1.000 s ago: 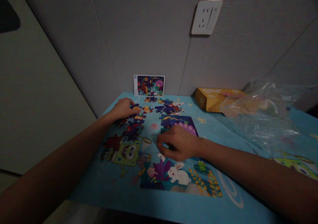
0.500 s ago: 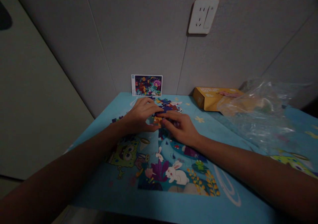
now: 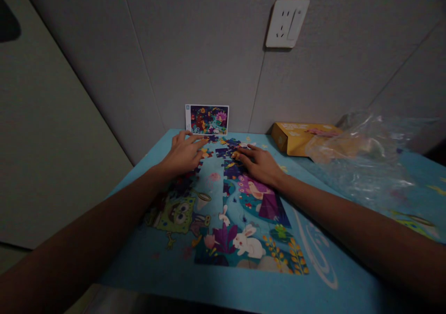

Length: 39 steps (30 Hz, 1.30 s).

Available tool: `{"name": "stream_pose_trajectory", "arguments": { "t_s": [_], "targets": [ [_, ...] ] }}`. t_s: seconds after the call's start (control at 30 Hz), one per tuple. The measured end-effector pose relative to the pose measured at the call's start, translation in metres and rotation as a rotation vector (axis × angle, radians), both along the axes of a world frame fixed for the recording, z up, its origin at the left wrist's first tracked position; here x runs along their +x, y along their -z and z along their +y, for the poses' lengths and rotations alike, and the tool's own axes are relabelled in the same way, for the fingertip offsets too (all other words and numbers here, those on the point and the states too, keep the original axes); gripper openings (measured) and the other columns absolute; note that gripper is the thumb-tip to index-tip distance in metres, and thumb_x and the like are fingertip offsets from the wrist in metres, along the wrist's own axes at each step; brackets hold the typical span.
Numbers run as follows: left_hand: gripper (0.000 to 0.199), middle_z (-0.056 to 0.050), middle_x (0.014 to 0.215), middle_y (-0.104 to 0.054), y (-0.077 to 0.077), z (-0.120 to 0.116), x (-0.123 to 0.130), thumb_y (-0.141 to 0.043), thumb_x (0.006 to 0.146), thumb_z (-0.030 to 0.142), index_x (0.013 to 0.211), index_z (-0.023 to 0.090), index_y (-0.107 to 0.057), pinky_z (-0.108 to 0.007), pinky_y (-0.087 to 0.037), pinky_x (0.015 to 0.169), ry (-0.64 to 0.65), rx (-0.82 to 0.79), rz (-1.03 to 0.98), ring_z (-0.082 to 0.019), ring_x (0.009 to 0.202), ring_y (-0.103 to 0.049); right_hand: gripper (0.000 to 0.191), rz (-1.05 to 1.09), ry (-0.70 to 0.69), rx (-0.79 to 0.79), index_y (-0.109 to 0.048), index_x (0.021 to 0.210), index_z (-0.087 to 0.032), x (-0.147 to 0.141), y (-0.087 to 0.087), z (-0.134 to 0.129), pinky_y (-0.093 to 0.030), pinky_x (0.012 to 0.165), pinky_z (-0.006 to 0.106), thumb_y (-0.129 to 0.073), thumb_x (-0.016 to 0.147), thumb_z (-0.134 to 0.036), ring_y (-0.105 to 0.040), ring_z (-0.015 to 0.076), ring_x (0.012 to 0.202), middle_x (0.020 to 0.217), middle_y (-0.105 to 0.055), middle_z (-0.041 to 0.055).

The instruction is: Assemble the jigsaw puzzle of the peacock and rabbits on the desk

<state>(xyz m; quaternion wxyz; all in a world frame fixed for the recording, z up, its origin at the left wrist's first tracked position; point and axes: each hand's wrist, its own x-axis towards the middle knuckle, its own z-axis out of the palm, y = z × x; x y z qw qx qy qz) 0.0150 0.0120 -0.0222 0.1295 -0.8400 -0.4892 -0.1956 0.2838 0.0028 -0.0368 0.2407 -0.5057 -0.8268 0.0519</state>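
Note:
A partly joined jigsaw puzzle [image 3: 251, 230] lies on the blue table, with a white rabbit, purple leaves and yellow plants along its near edge. My right hand [image 3: 261, 165] is at its far end, thumb and fingers closed on a small yellow-orange puzzle piece [image 3: 235, 155]. To the left, my left hand [image 3: 184, 153] rests with its fingers stretched out over loose pieces; an orange piece [image 3: 206, 153] lies by its fingertips. More loose dark blue pieces [image 3: 211, 139] are spread at the back, and others lie partly hidden under my left hand and forearm.
A picture card [image 3: 208, 120] of the puzzle leans on the wall behind the table. At the back right are a yellow box [image 3: 296, 137] and a crumpled clear plastic bag [image 3: 365, 165]. A socket plate [image 3: 287, 23] is on the wall. The table [image 3: 167, 277] has a cartoon print.
My hands have moved apart from the middle. My left hand went left and a little away from me, and my right hand moved slightly right and farther back with the yellow-orange piece.

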Motion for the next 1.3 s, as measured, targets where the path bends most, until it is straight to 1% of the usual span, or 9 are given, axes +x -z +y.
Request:
{"name": "stream_pose_trajectory", "arguments": {
  "t_s": [0.13, 0.23, 0.43, 0.63, 0.8, 0.9, 1.07, 1.17, 1.3],
  "targets": [
    [0.043, -0.013, 0.136, -0.059, 0.003, 0.009, -0.011, -0.045, 0.092, 0.03, 0.127, 0.016, -0.067, -0.058, -0.038, 0.097, -0.196, -0.115, 0.01, -0.04, 0.124, -0.041, 0.049, -0.072, 0.013, 0.032, -0.065, 0.13, -0.018, -0.003, 0.004, -0.001, -0.03, 0.117, 0.054, -0.038, 0.099, -0.046, -0.047, 0.0313, 0.135, 0.127, -0.068, 0.01],
    [0.048, -0.014, 0.136, -0.058, 0.0, 0.009, -0.011, -0.047, 0.091, 0.046, 0.124, 0.018, -0.068, -0.058, -0.038, 0.097, -0.223, -0.213, 0.041, -0.041, 0.126, -0.04, 0.049, -0.129, 0.027, 0.09, -0.068, 0.126, -0.017, -0.005, 0.005, -0.002, -0.022, 0.119, 0.057, -0.043, 0.097, -0.048, -0.05, 0.0315, 0.132, 0.127, -0.067, 0.0142],
    [0.068, -0.016, 0.139, -0.054, -0.003, 0.004, -0.005, -0.052, 0.081, 0.067, 0.131, 0.022, -0.062, -0.061, -0.034, 0.102, -0.21, -0.328, 0.071, -0.042, 0.129, -0.038, 0.049, -0.155, 0.032, 0.193, -0.072, 0.119, -0.017, -0.003, 0.008, -0.003, -0.023, 0.117, 0.058, -0.051, 0.093, -0.052, -0.032, 0.0367, 0.143, 0.144, -0.052, 0.0185],
    [0.047, -0.01, 0.131, -0.061, 0.006, 0.009, 0.001, -0.059, 0.079, 0.053, 0.113, 0.021, -0.068, -0.052, -0.035, 0.104, -0.172, -0.394, -0.092, -0.038, 0.127, -0.042, 0.045, -0.109, -0.079, 0.239, -0.07, 0.121, -0.016, -0.003, 0.009, -0.005, -0.031, 0.113, 0.057, -0.053, 0.093, -0.048, -0.037, 0.0366, 0.139, 0.144, -0.052, 0.0168],
    [0.038, -0.01, 0.114, -0.066, 0.005, 0.01, 0.002, -0.067, 0.074, 0.046, 0.1, 0.019, -0.065, -0.05, -0.039, 0.1, -0.109, -0.301, -0.19, -0.036, 0.118, -0.049, 0.056, -0.086, -0.305, 0.229, -0.054, 0.139, -0.01, -0.005, 0.005, -0.008, -0.039, 0.109, 0.054, -0.053, 0.093, -0.042, -0.046, 0.0338, 0.132, 0.134, -0.06, 0.0182],
    [0.033, -0.007, 0.1, -0.068, 0.001, 0.006, 0.006, -0.065, 0.076, 0.037, 0.103, 0.019, -0.062, -0.046, -0.044, 0.095, 0.035, -0.258, -0.327, -0.03, 0.104, -0.059, 0.062, -0.074, -0.427, 0.231, -0.045, 0.146, -0.01, -0.005, 0.004, -0.009, -0.042, 0.105, 0.054, -0.053, 0.093, -0.041, -0.049, 0.033, 0.127, 0.13, -0.061, 0.0196],
    [0.029, -0.003, 0.091, -0.069, -0.004, -0.007, 0.02, -0.061, 0.08, 0.029, 0.107, 0.019, -0.063, -0.036, -0.05, 0.089, 0.298, -0.422, -0.62, -0.02, 0.088, -0.067, 0.064, -0.031, -0.551, 0.245, -0.043, 0.147, -0.01, -0.005, 0.004, -0.008, -0.044, 0.101, 0.054, -0.056, 0.09, -0.037, -0.05, 0.0325, 0.122, 0.13, -0.06, 0.0201],
    [0.03, -0.003, 0.089, -0.071, -0.005, -0.012, 0.026, -0.06, 0.081, 0.027, 0.109, 0.018, -0.065, -0.038, -0.047, 0.099, 0.344, -0.437, -0.61, -0.02, 0.092, -0.067, 0.061, -0.044, -0.54, 0.232, -0.044, 0.146, -0.011, -0.006, 0.002, -0.011, -0.041, 0.104, 0.053, -0.053, 0.09, -0.035, -0.047, 0.0319, 0.128, 0.136, -0.057, 0.0191],
    [0.03, -0.004, 0.099, -0.074, -0.005, -0.006, 0.017, -0.051, 0.088, 0.025, 0.112, 0.021, -0.069, -0.043, -0.042, 0.104, 0.186, -0.282, -0.46, -0.025, 0.11, -0.06, 0.063, -0.066, -0.294, 0.209, -0.039, 0.149, -0.012, -0.009, 0.0, -0.017, -0.035, 0.109, 0.055, -0.05, 0.091, -0.033, -0.037, 0.0338, 0.139, 0.138, -0.058, 0.015]
  ]
}}
